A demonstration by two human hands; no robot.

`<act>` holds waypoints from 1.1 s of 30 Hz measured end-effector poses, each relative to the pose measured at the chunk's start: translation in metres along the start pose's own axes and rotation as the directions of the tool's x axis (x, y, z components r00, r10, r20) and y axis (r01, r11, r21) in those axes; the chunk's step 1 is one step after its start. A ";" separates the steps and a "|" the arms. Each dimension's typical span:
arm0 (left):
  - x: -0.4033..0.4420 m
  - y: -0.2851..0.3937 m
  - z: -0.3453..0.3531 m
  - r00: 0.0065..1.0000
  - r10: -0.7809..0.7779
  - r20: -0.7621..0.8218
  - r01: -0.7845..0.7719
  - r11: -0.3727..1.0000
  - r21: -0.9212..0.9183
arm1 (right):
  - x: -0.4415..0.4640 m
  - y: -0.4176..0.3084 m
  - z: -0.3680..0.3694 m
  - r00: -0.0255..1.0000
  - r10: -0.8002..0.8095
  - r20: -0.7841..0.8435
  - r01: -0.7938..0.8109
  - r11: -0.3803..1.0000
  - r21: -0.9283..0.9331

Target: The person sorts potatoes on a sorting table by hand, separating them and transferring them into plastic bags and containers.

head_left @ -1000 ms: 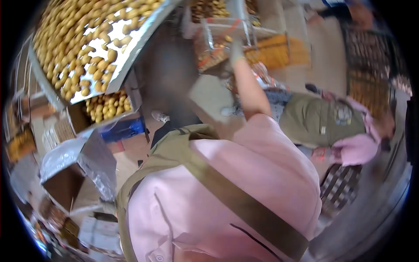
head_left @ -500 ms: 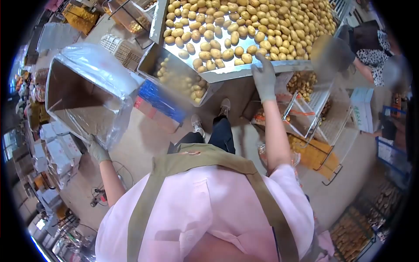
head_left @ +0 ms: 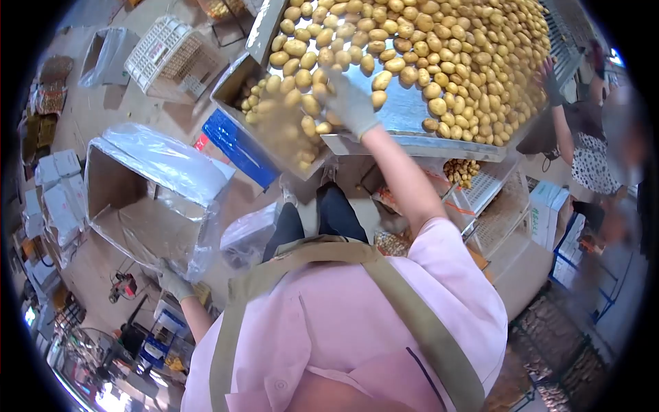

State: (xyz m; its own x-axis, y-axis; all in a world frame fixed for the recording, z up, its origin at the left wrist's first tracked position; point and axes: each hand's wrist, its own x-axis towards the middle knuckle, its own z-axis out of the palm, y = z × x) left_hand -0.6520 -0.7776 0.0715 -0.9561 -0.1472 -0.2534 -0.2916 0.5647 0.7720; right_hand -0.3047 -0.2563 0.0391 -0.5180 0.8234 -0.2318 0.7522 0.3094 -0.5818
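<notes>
Many potatoes (head_left: pixel 473 62) cover a metal table (head_left: pixel 412 113) in front of me. My gloved right hand (head_left: pixel 351 103) lies among the potatoes near the table's left end, blurred by motion, so its fingers are unclear. Below that end, potatoes drop into a box (head_left: pixel 237 79) that holds more of them. At the left, my gloved left hand (head_left: pixel 175 281) is at the lower edge of a cardboard box (head_left: pixel 147 223) lined with clear plastic, its opening facing me. The fingers of that hand are closed at the plastic-lined rim.
A blue box (head_left: pixel 240 147) stands beside the potato box. White crates (head_left: pixel 165 55) are at the upper left, and a white crate (head_left: pixel 484 185) sits under the table's right side. A co-worker's gloved hand (head_left: pixel 551 82) is at the table's right end.
My right hand has moved left from the table's front edge onto the potatoes, which have shifted toward the box. Bare metal now shows behind it. My left hand still holds the lined box.
</notes>
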 end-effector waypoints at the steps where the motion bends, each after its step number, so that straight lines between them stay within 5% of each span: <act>1: -0.008 0.001 0.003 1.000 -0.020 -0.010 0.020 1.000 -0.022 | 0.036 0.017 0.000 0.986 -0.149 -0.077 0.135 0.977 -0.166; 2: -0.019 0.007 0.007 0.999 -0.033 -0.010 0.033 0.999 -0.009 | 0.069 0.031 0.003 0.942 -0.310 -0.125 0.256 0.909 -0.329; 4: -0.038 0.017 0.009 0.998 -0.060 -0.016 0.061 0.998 0.027 | 0.113 -0.016 -0.043 0.991 -0.134 0.005 0.130 0.958 -0.256; 6: -0.035 0.003 0.011 0.999 -0.006 -0.033 0.004 0.999 -0.048 | 0.163 -0.008 -0.018 0.953 -0.298 -0.049 0.286 0.942 -0.174; 7: -0.039 0.001 0.014 0.999 0.019 -0.042 -0.022 0.996 -0.085 | 0.149 -0.047 -0.026 0.976 -0.163 0.145 0.213 0.849 -0.484; 8: -0.042 0.001 0.015 0.999 -0.015 -0.039 0.011 0.994 -0.106 | 0.126 -0.062 -0.015 0.963 -0.268 0.043 0.244 0.788 -0.565; 10: -0.061 0.018 0.019 0.995 -0.094 -0.038 0.088 0.986 -0.141 | 0.107 -0.052 0.009 0.899 -0.438 -0.024 0.388 0.819 -0.424; 16: -0.041 -0.026 0.008 0.993 -0.097 -0.064 0.087 0.986 -0.144 | 0.002 -0.011 0.023 0.928 -0.368 0.063 0.350 0.797 -0.493; 24: -0.028 -0.062 0.004 0.989 -0.145 0.020 0.146 0.959 -0.242 | -0.111 -0.019 0.057 0.862 -0.394 -0.317 0.318 0.910 -0.267; 26: -0.018 -0.074 0.004 0.990 -0.144 0.010 0.143 0.964 -0.223 | -0.135 -0.039 0.090 0.954 -0.296 -0.055 0.298 0.954 0.043; 30: -0.017 -0.074 0.001 0.986 -0.167 0.025 0.168 0.966 -0.196 | -0.082 -0.036 0.188 0.932 0.018 0.362 -0.072 0.988 0.136; 32: -0.018 -0.080 -0.005 0.985 -0.166 0.049 0.173 0.961 -0.218 | -0.055 -0.080 0.179 0.800 0.135 0.585 -0.491 0.706 0.509; 33: -0.017 -0.082 -0.008 0.984 -0.164 0.065 0.175 0.958 -0.227 | -0.043 -0.070 0.188 0.773 0.104 0.626 -0.541 0.624 0.564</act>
State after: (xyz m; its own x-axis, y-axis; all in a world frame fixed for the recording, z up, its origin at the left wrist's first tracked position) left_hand -0.6119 -0.8281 0.0168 -0.8913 -0.1851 -0.4138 -0.4531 0.3314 0.8276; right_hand -0.4121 -0.4028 -0.0570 -0.5772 0.3703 -0.7278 0.5199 -0.5206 -0.6773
